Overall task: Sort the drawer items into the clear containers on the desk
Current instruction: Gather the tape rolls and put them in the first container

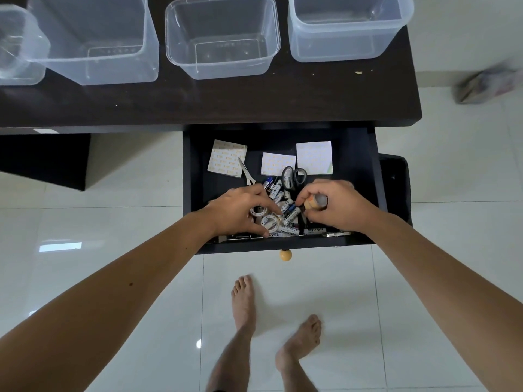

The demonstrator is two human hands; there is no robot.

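In the open drawer (365,165), the left hand (240,210) curls its fingers over two tape rolls (268,220) near the front wall. The right hand (336,206) grips an orange-labelled tube (312,202). Scissors (294,176) and sticky-note pads (314,157) lie behind; clear containers (223,38) stand on the desk (254,100).

Open drawer (356,165) holds jumbled stationery; clear containers (223,38) line the desk.

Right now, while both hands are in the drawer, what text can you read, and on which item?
"Heybright": white marker by the left hand.
"Heybright": marker at the drawer's front.
"Heybright": marker below the right hand.
Sticky pads: orange print, too small.
Clear containers: embossed marks, unreadable.
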